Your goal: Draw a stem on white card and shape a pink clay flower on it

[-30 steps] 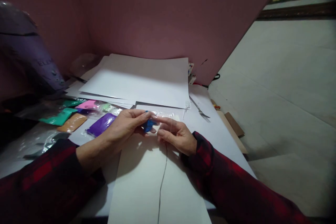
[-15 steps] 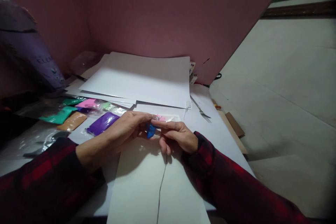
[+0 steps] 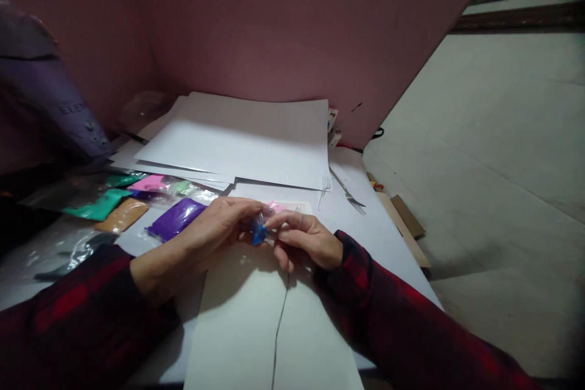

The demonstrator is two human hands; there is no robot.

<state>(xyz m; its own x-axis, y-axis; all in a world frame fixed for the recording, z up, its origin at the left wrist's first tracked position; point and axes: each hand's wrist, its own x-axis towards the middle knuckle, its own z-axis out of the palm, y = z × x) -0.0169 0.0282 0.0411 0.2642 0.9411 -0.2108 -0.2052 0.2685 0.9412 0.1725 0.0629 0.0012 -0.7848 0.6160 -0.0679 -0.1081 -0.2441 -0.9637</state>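
Note:
Between my two hands is a small clear plastic packet of blue modelling clay (image 3: 258,233). My left hand (image 3: 223,222) is closed around the packet's left side. From the right, my right hand (image 3: 308,237) pinches the clear plastic by its fingertips, close to the blue clay. Below both hands lies a white sheet of paper (image 3: 237,329) with a dark line drawn down it. Something pink (image 3: 276,207) shows just behind my fingers, partly hidden by them.
Packets of purple clay (image 3: 178,218), orange clay (image 3: 122,214) and green clay (image 3: 98,204) lie to the left. White sheets (image 3: 247,140) are stacked against the pink wall. A metal fork (image 3: 350,192) and a small clear plastic fork (image 3: 324,192) lie at right.
My right fingers have drawn back and bent, so more of the blue packet shows. My left hand keeps its hold.

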